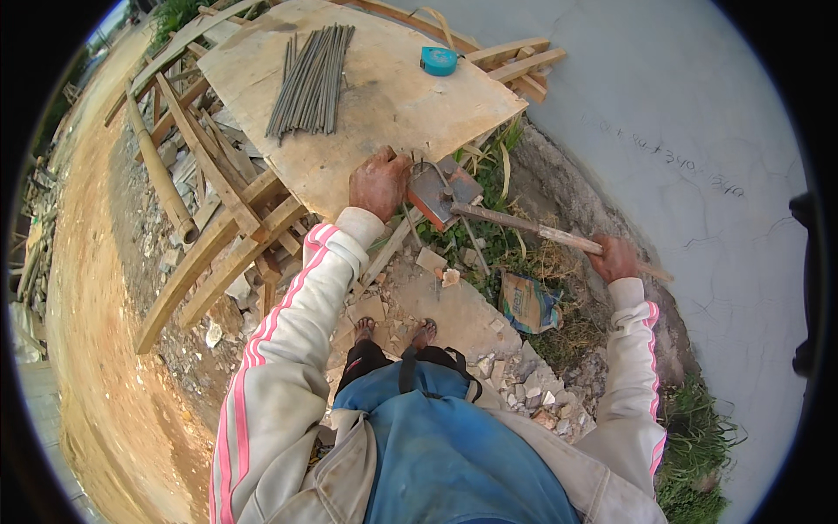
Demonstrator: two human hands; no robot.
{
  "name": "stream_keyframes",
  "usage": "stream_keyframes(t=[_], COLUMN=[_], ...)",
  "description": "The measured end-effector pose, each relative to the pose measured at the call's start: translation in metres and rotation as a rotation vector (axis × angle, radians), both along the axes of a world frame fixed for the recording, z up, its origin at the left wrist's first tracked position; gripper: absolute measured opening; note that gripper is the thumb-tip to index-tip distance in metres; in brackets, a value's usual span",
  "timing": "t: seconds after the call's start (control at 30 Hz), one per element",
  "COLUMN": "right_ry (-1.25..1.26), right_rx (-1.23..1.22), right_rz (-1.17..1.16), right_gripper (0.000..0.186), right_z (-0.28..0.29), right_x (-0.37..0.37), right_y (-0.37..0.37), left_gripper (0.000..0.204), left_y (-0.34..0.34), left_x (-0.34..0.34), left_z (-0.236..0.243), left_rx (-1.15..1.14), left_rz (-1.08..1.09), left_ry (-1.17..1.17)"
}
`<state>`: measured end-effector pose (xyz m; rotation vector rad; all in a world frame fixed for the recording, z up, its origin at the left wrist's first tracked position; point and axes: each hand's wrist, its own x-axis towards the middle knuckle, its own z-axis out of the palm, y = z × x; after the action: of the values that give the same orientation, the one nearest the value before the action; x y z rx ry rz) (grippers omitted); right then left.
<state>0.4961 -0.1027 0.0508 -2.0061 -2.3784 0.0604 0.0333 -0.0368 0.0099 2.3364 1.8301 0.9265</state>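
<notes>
My right hand (614,258) is wrapped round the far end of a long bar-shaped lever (502,217). The lever's other end lies over a rusty, orange-edged metal block (426,197) at the near right edge of the plywood board (393,79). My left hand (381,182) is closed beside that block, at the board's near edge. It grips a thin steel rod (443,175), which looks bent at the block; the part within my fingers is hidden. On the board, farther off, lies a bundle of straight steel rods (312,83).
A teal tape measure (438,61) sits at the board's far right. Wooden beams (205,262) and a bamboo pole (161,175) stick out at the left. Rubble (532,384) and a torn bag (529,303) lie near my feet. A grey wall (690,175) rises on the right.
</notes>
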Motion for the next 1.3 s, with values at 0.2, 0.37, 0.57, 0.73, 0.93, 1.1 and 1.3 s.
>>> stream_keyframes(t=[0.2, 0.37, 0.57, 0.73, 0.93, 1.1, 1.3], right_ry=[-0.041, -0.092, -0.214, -0.152, -0.135, -0.071, -0.103], right_rx=[0.065, 0.057, 0.081, 0.142, 0.128, 0.14, 0.113], right_rz=[-0.055, -0.117, -0.065, -0.011, -0.004, 0.017, -0.002], right_gripper=[0.025, 0.027, 0.037, 0.039, 0.04, 0.039, 0.037], right_z=[0.006, 0.006, 0.013, 0.019, 0.017, 0.01, 0.006], right_x=[-0.005, -0.009, -0.002, 0.002, 0.002, 0.005, 0.006], right_y=[-0.011, -0.009, 0.007, 0.011, 0.012, 0.012, 0.011], left_gripper=[0.015, 0.016, 0.014, 0.012, 0.011, 0.011, 0.011], left_y=[0.002, 0.004, 0.005, 0.005, 0.005, 0.005, 0.004], left_x=[0.002, -0.002, 0.003, 0.003, 0.005, 0.003, 0.004], left_z=[0.002, 0.004, 0.001, 0.005, 0.006, 0.003, 0.001], left_rx=[-0.036, 0.001, -0.016, 0.012, 0.011, 0.039, 0.036], left_rz=[-0.004, -0.043, -0.027, -0.06, -0.038, -0.037, -0.036], left_ry=[-0.002, 0.063, 0.145, 0.196, 0.197, 0.16, 0.135])
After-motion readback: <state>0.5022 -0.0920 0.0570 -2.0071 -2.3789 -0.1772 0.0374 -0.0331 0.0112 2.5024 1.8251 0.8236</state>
